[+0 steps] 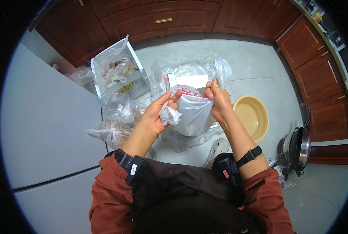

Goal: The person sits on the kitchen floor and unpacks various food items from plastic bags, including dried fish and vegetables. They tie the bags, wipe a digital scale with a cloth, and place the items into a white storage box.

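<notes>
Between my hands hangs a white plastic bag [195, 115] with red print near its mouth. My left hand [157, 113] grips the bag's left side, and a crumpled bunch of thin plastic [170, 115] sticks out from its palm. The gathered right handle [220, 68] puffs up above my right hand [220, 99], whose fingers are closed on it. What fills the bag is hidden. Behind it lies a white box-like object [191, 80], partly covered, on a spread clear plastic sheet [178, 68].
A freezer drawer [139, 84] with bagged food stands at the upper left. Tied clear bags [115, 131] lie by the grey refrigerator door [54, 117]. A yellow basin [251, 117] is at right, pans [301, 146] beyond it. Wooden cabinets [162, 29] line the back.
</notes>
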